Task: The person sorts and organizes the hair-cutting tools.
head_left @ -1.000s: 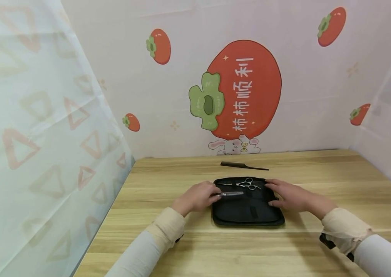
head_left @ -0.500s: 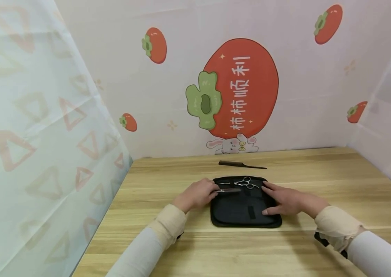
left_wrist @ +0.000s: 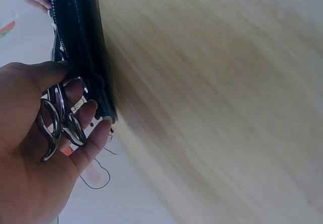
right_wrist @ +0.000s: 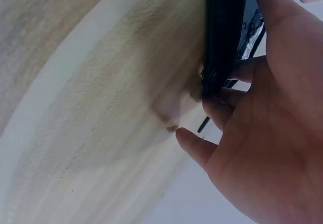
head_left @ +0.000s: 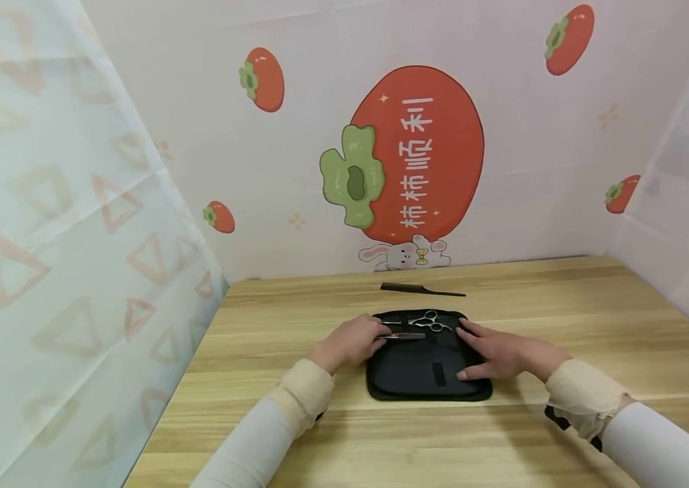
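A black zip case [head_left: 405,381] lies open on the wooden table. My left hand [head_left: 352,341], at its left side, holds a pair of scissors [head_left: 408,336] with the blades pointing right over the case. In the left wrist view, the looped metal handles [left_wrist: 64,108] sit within my curled fingers. Another pair of silver scissors [head_left: 432,322] lies in the upper part of the case, finger loops to the right. My right hand [head_left: 497,350] rests on the case's right edge, thumb on the lower panel and fingers extended; the right wrist view shows fingertips against the zipped edge [right_wrist: 224,37].
A black tail comb [head_left: 402,287] lies behind the case, its thin tail pointing right. Wood-grain table surface [head_left: 405,444] surrounds the case. A patterned cloth wall [head_left: 534,224] stands at the table's back edge.
My right hand has shifted left, bringing its thumb onto the lower panel. My left hand keeps its hold on the scissors. The whole head view has shifted slightly.
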Action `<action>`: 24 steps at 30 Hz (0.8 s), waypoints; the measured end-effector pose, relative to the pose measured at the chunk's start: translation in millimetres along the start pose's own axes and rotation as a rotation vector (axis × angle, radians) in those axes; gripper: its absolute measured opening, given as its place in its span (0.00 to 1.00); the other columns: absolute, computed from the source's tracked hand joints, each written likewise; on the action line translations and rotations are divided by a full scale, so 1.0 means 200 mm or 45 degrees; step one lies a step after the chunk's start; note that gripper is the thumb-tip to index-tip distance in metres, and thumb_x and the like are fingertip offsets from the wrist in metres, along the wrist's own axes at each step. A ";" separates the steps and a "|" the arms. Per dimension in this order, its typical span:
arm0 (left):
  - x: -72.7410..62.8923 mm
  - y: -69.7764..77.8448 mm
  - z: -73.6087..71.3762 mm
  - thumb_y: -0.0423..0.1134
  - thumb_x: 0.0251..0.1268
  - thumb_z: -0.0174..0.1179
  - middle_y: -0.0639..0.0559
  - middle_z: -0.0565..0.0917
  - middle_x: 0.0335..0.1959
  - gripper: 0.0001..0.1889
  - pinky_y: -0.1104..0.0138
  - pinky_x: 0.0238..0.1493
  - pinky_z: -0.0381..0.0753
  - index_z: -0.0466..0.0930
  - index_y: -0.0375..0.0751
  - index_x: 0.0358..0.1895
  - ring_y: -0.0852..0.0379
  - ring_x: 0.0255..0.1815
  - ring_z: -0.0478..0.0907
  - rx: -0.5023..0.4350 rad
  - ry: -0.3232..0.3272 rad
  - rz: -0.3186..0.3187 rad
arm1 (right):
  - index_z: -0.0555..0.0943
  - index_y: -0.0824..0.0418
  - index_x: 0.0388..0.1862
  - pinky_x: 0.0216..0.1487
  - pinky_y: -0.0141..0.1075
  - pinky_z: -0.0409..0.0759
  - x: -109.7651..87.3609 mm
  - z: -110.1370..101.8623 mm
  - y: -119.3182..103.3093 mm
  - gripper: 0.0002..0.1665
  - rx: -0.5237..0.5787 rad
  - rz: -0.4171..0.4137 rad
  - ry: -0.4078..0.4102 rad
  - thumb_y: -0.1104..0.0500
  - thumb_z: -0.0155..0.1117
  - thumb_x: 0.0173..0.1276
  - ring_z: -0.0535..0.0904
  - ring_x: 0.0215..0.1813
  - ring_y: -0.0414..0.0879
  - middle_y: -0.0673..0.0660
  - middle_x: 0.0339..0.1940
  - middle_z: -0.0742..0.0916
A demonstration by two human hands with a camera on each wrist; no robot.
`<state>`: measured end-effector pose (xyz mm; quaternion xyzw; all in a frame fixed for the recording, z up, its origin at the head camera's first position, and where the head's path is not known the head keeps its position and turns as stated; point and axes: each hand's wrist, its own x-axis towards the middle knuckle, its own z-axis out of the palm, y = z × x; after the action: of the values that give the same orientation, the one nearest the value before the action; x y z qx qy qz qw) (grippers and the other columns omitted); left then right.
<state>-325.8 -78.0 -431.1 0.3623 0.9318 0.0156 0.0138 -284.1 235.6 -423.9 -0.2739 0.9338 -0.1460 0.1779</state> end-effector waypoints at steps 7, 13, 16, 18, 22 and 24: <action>0.02 0.01 0.02 0.42 0.79 0.57 0.53 0.85 0.54 0.15 0.61 0.59 0.80 0.84 0.48 0.62 0.55 0.57 0.81 -0.019 -0.011 0.003 | 0.57 0.74 0.79 0.73 0.65 0.60 0.01 0.00 -0.01 0.60 -0.006 0.014 -0.026 0.33 0.65 0.69 0.56 0.78 0.74 0.75 0.82 0.52; 0.05 0.04 0.02 0.44 0.80 0.56 0.53 0.85 0.52 0.15 0.61 0.56 0.81 0.84 0.52 0.63 0.55 0.55 0.80 0.013 -0.013 0.019 | 0.57 0.74 0.79 0.73 0.65 0.60 0.01 -0.01 -0.02 0.60 0.003 0.024 -0.034 0.33 0.66 0.69 0.56 0.78 0.74 0.75 0.82 0.52; 0.06 0.05 0.01 0.44 0.80 0.56 0.54 0.83 0.50 0.16 0.62 0.54 0.81 0.84 0.54 0.63 0.54 0.53 0.79 0.032 -0.021 0.010 | 0.57 0.74 0.80 0.73 0.64 0.60 0.01 -0.01 -0.02 0.60 -0.003 0.026 -0.039 0.33 0.65 0.69 0.55 0.78 0.74 0.75 0.82 0.51; 0.07 0.06 0.02 0.45 0.80 0.55 0.54 0.82 0.49 0.16 0.62 0.53 0.80 0.83 0.56 0.65 0.54 0.52 0.77 0.041 -0.037 0.001 | 0.56 0.74 0.80 0.73 0.64 0.60 0.01 -0.01 -0.02 0.60 -0.004 0.025 -0.041 0.33 0.65 0.69 0.55 0.78 0.74 0.75 0.82 0.51; 0.10 0.08 0.03 0.46 0.81 0.54 0.53 0.80 0.50 0.19 0.63 0.52 0.78 0.79 0.57 0.69 0.55 0.48 0.73 0.033 -0.078 -0.016 | 0.56 0.73 0.80 0.73 0.64 0.60 0.01 -0.01 -0.01 0.60 -0.008 0.029 -0.040 0.32 0.65 0.69 0.54 0.79 0.74 0.74 0.82 0.51; 0.11 0.09 0.03 0.47 0.81 0.53 0.53 0.80 0.51 0.20 0.64 0.52 0.77 0.77 0.58 0.71 0.55 0.48 0.72 0.032 -0.093 -0.020 | 0.57 0.73 0.80 0.73 0.64 0.60 0.01 0.00 0.00 0.60 -0.011 0.030 -0.040 0.32 0.65 0.69 0.54 0.79 0.74 0.74 0.82 0.51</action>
<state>-329.5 -49.2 -437.5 0.3553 0.9337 -0.0095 0.0432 -285.7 234.2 -423.3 -0.2660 0.9346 -0.1356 0.1932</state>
